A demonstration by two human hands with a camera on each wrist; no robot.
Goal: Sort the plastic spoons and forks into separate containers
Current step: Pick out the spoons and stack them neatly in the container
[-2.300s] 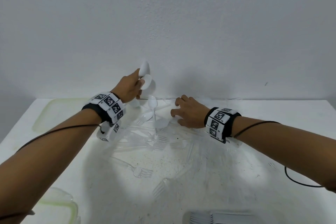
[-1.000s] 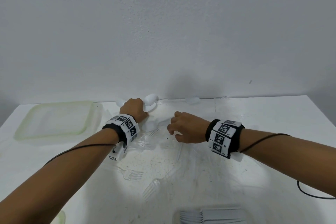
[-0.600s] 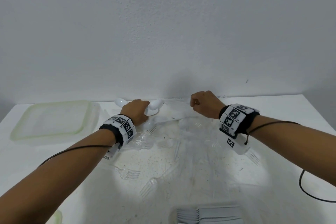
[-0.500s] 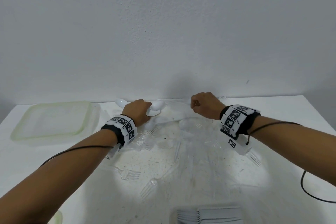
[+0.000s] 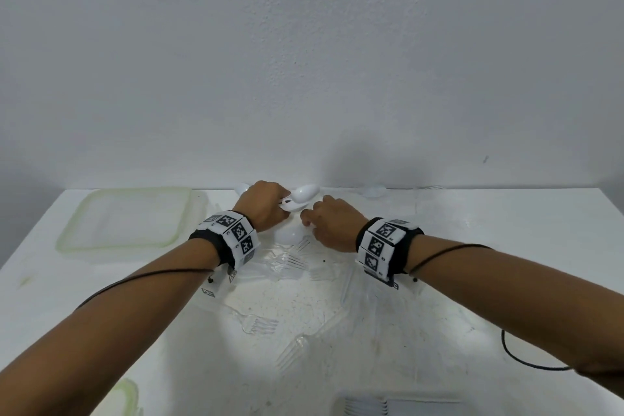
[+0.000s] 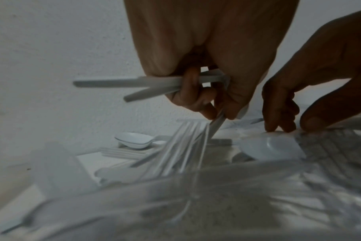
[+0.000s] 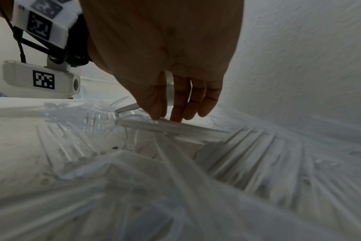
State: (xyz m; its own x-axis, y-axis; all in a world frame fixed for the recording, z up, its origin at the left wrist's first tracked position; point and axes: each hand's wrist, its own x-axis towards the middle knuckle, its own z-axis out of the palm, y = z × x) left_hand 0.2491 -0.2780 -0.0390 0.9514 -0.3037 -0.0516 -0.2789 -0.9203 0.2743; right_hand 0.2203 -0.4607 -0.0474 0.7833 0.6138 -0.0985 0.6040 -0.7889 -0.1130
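Left hand (image 5: 265,209) curls its fingers (image 6: 193,91) around white plastic spoons (image 5: 302,196), while right hand (image 5: 332,224) fingertips (image 7: 176,116) press a clear fork handle (image 7: 175,128) on the bench (image 5: 506,246).

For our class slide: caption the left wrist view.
Left hand grips white spoon handles above scattered plastic cutlery.
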